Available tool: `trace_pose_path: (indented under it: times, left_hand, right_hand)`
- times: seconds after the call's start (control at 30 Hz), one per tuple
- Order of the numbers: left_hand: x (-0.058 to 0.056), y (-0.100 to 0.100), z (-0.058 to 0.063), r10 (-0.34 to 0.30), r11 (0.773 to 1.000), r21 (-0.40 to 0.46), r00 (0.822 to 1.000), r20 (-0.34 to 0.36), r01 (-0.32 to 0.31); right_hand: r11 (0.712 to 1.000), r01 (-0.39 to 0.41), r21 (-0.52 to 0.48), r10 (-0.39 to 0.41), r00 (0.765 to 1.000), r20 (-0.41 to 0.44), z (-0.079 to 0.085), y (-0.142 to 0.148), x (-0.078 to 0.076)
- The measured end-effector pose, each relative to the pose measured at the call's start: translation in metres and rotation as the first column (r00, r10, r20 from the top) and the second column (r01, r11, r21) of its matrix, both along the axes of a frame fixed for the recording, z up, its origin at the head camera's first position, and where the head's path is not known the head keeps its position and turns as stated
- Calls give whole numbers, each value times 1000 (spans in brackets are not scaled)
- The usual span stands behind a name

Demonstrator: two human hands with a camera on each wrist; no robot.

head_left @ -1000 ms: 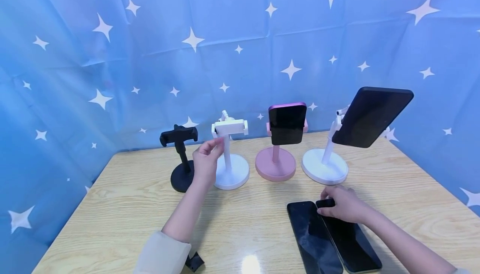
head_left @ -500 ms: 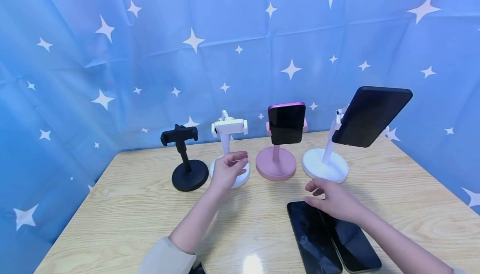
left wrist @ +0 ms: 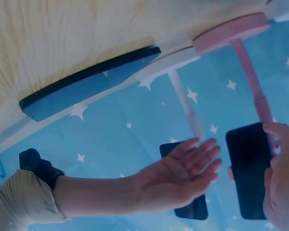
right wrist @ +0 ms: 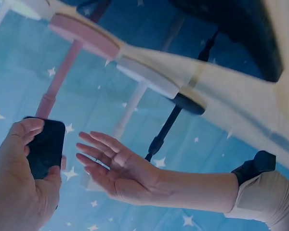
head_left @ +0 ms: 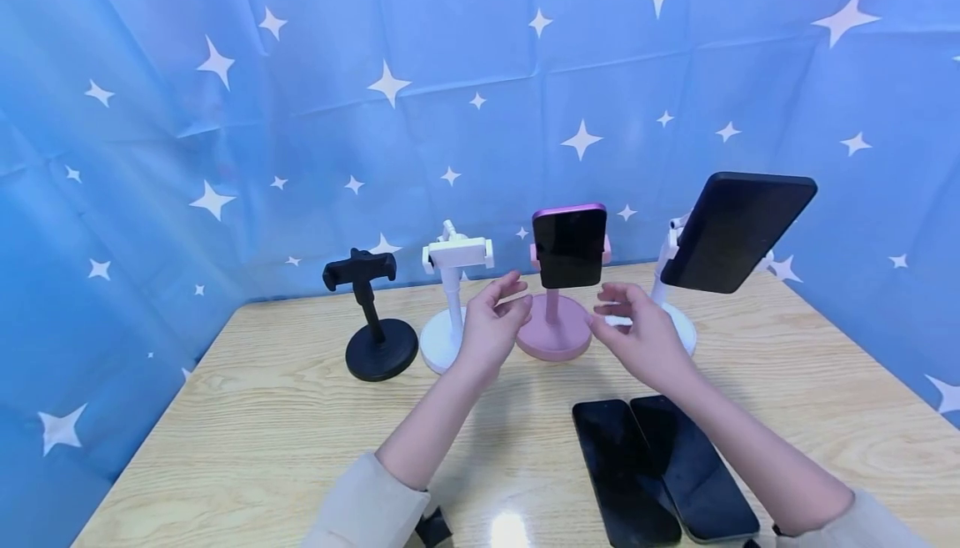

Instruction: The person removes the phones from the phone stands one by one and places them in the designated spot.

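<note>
A phone with a purple edge [head_left: 572, 243] sits upright in the clamp of a pink phone stand [head_left: 553, 344]. My left hand [head_left: 491, 324] is raised just left of the stand's post, fingers loosely bent and holding nothing. On the other side my right hand [head_left: 643, 338] hovers right of the pink base, also holding nothing, thumb and fingers spread apart. The left wrist view shows the phone [left wrist: 249, 168] overlapping my left fingertips. In the right wrist view, my right hand [right wrist: 26, 178] overlaps the edge of the same phone.
Left of the pink stand are a white stand [head_left: 459, 253] and a black stand [head_left: 381, 352], both without a device. A tablet [head_left: 738, 233] tilts on another white stand [head_left: 686, 331] at the right. Two dark phones [head_left: 626, 473] [head_left: 697, 469] lie side by side in front.
My right hand has let go of the upper end of a lying phone and moved up to the pink stand. My left hand has moved right, from the white stand toward the pink one.
</note>
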State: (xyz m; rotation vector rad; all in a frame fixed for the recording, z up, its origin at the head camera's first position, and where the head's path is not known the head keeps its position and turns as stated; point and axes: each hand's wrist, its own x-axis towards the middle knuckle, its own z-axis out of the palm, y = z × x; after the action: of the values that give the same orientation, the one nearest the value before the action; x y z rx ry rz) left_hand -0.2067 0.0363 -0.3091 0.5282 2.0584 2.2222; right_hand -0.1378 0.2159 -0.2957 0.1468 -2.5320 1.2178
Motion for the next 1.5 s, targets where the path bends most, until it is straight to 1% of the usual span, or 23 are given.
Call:
trace_pose_path:
  times: [0.03, 0.2, 0.37, 0.43, 0.53, 0.67, 0.8, 0.87, 0.9, 1.1, 1.13, 1.17, 1.33, 1.43, 1.5]
  left_hand:
    - [0, 2, 2, 2, 1000, -8, 1000, -5, -2]
    - [-6, 8, 11, 5, 999, -49, 997, -79, -9]
    - [-12, 16, 18, 10, 997, -80, 986, -166, -23]
    - [-14, 18, 20, 13, 994, -100, 982, -186, -32]
    - [-16, 21, 21, 19, 989, -138, 977, -211, -49]
    - [-21, 23, 22, 24, 982, -178, 973, -228, -66]
    - [-25, 23, 22, 14, 978, -200, 971, -239, -63]
    - [-27, 23, 22, 2, 978, -203, 968, -250, -54]
    - [-23, 22, 25, -6, 977, -206, 969, -248, -46]
    - [-26, 23, 23, -44, 980, -197, 970, -239, -4]
    - [-31, 24, 19, -46, 980, -199, 969, -241, -3]
    - [-31, 23, 19, -47, 978, -208, 969, -241, -4]
    - [-31, 24, 18, -49, 972, -235, 963, -264, -15]
    - [-30, 25, 18, -48, 973, -229, 957, -287, -19]
    - [-30, 25, 17, -46, 976, -219, 953, -299, -22]
  right_hand:
    - [1000, 12, -7, -12, 1000, -7, 3, -1, -2]
    - [998, 68, -12, -68, 996, -64, 14, -5, -11]
    - [988, 154, -16, -155, 979, -135, 20, -5, -14]
    - [985, 169, -16, -170, 973, -154, 23, -3, -16]
    - [991, 135, 20, -131, 979, -153, 28, 2, -20]
    - [995, 42, 88, -31, 992, -126, 32, 8, -27]
    - [991, 2, 134, 14, 993, -121, 34, 11, -34]
    - [987, -2, 162, 23, 992, -127, 35, 13, -37]
    - [985, -6, 172, 28, 991, -130, 36, 14, -39]
    - [976, -17, 215, 49, 988, -144, 38, 17, -46]
    - [976, -15, 218, 49, 987, -150, 37, 18, -47]
    - [976, -12, 218, 48, 986, -160, 36, 18, -48]
    - [977, 25, 214, 27, 971, -236, 31, 17, -49]
    - [977, 42, 207, 18, 960, -280, 29, 17, -50]
    - [979, 45, 200, 16, 955, -295, 28, 17, -50]
